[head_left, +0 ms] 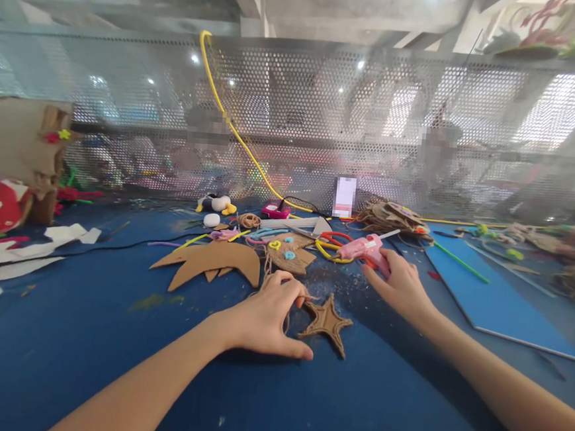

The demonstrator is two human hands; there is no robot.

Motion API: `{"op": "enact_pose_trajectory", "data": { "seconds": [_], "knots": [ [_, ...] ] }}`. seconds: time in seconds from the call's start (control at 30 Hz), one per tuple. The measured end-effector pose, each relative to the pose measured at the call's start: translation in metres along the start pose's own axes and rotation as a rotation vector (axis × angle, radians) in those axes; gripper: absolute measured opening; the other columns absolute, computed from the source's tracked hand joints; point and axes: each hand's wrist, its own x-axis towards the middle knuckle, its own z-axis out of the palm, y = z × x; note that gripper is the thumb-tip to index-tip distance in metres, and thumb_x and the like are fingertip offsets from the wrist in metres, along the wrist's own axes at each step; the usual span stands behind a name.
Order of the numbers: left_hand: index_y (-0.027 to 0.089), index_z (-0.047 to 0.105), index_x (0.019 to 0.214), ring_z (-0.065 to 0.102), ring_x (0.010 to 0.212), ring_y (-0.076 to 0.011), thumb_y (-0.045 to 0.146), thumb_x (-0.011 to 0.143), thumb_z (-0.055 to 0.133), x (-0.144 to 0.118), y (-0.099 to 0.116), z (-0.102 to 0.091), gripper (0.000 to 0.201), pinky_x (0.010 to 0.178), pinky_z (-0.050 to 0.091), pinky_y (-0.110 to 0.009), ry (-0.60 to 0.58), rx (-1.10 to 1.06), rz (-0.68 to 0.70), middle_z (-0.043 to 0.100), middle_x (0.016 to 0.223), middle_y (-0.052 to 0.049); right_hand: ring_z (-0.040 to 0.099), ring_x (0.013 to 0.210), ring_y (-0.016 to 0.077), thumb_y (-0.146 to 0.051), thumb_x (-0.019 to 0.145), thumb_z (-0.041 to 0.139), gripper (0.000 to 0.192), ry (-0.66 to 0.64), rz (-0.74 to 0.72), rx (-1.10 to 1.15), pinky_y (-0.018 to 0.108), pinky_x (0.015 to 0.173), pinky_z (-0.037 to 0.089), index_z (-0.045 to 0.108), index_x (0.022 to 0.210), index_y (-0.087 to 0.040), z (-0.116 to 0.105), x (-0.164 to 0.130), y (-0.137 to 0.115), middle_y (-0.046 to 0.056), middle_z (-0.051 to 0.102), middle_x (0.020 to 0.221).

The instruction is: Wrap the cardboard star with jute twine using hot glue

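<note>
A cardboard star (329,322) wrapped at its edge with brown twine lies flat on the blue table (109,334) in front of me. My left hand (264,316) rests beside the star on its left, fingers pinched on a strand of the twine (311,299) that leads to the star. My right hand (399,284) is further back and to the right, closed on the handle of a pink glue gun (364,248), whose nozzle points right and away.
A cardboard leaf-like cutout (214,259) and a decorated cardboard piece (289,255) lie behind my left hand. Scissors with red and yellow handles (332,242), a twine pile (391,217), a blue foam sheet (490,298), white scraps (31,248) and a perforated metal screen (324,125) surround the spot.
</note>
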Motion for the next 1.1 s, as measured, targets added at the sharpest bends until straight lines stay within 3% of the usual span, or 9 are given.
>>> {"op": "enact_pose_trajectory", "data": {
  "seconds": [0.17,0.5,0.63,0.77,0.9,1.1],
  "knots": [
    [0.023,0.054,0.108,0.045,0.123,-0.0335,0.051,0.067,0.088,0.001,-0.005,-0.001,0.059,0.099,0.049,-0.047,-0.011,0.019,0.018,0.05,0.11,-0.008,0.063,0.087,0.0307,-0.057,0.085,0.051,0.045,0.014,-0.044,-0.026,0.046,0.084,0.042,0.059,0.105,-0.018,-0.001,0.005,0.007,0.013,0.069,0.091],
    [0.024,0.051,0.113,0.043,0.121,-0.0311,0.035,0.073,0.084,0.001,-0.006,-0.002,0.054,0.098,0.047,-0.044,-0.017,0.065,0.04,0.051,0.104,-0.005,0.065,0.101,0.0338,-0.048,0.086,0.05,0.042,0.056,-0.102,-0.032,0.048,0.091,0.042,0.056,0.114,-0.018,0.002,0.006,0.013,0.016,0.071,0.102],
    [0.024,0.049,0.109,0.043,0.119,-0.03,0.031,0.073,0.082,0.001,-0.007,-0.005,0.048,0.097,0.048,-0.043,-0.019,0.092,0.057,0.05,0.105,-0.005,0.067,0.083,0.0292,-0.043,0.084,0.051,0.039,0.043,-0.106,-0.086,0.047,0.091,0.041,0.055,0.115,-0.018,-0.002,0.008,0.014,0.011,0.072,0.088],
    [0.024,0.047,0.107,0.041,0.12,-0.0306,0.026,0.073,0.078,0.003,-0.007,-0.006,0.046,0.097,0.047,-0.044,-0.024,0.132,0.084,0.05,0.102,-0.005,0.063,0.071,0.0249,-0.038,0.08,0.053,0.029,0.035,-0.177,-0.212,0.047,0.09,0.038,0.056,0.103,-0.02,-0.013,0.012,0.014,0.007,0.07,0.082],
    [0.024,0.044,0.097,0.041,0.122,-0.0308,0.023,0.073,0.076,0.003,-0.006,-0.007,0.04,0.099,0.046,-0.044,-0.025,0.149,0.106,0.052,0.107,-0.007,0.064,0.081,0.0275,-0.037,0.078,0.056,0.026,0.044,-0.299,-0.335,0.046,0.09,0.035,0.056,0.098,-0.021,-0.024,0.015,0.016,0.009,0.07,0.089],
    [0.024,0.04,0.091,0.041,0.125,-0.0308,0.027,0.075,0.076,0.001,-0.007,-0.007,0.039,0.103,0.043,-0.046,-0.03,0.166,0.118,0.053,0.117,-0.008,0.06,0.102,0.0293,-0.024,0.089,0.053,0.021,0.091,-0.44,-0.44,0.055,0.107,0.024,0.063,0.108,-0.025,-0.034,0.015,0.01,0.009,0.071,0.103]
  ]
}}
